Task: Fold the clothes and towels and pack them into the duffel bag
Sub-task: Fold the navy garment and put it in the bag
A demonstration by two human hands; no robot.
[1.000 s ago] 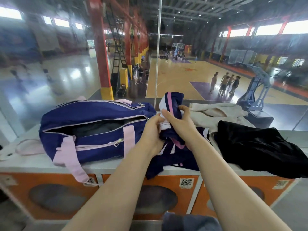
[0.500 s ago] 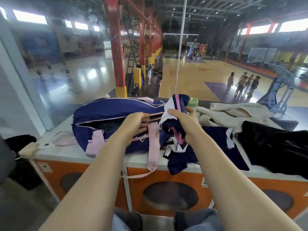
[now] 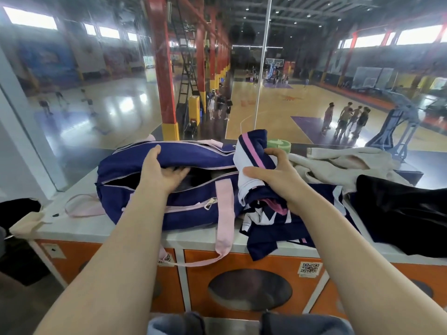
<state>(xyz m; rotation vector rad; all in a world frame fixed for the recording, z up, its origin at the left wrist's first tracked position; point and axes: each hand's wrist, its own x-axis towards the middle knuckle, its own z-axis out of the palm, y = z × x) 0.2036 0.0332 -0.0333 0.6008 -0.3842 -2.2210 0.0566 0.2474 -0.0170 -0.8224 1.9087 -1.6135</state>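
A navy duffel bag (image 3: 193, 209) with pink straps lies unzipped on the white counter (image 3: 79, 228). My left hand (image 3: 160, 171) grips the far flap of the bag's opening, thumb over the top and fingers inside. My right hand (image 3: 273, 177) grips a bunched navy, white and pink garment (image 3: 251, 153) just right of the bag's opening. A navy jersey (image 3: 273, 235) lies under it, hanging over the counter edge. A beige towel (image 3: 338, 163) and a black garment (image 3: 406, 213) lie to the right.
Orange locker doors (image 3: 244, 288) form the counter's front. A glass wall stands right behind the counter, with a basketball hall beyond. A green roll (image 3: 279, 143) sits behind the held garment. A cream cloth (image 3: 26, 223) hangs at the counter's left end.
My left hand has left the garment and moved left onto the bag's far flap, pulling the opening wider. My right hand keeps the bunched garment beside the bag.
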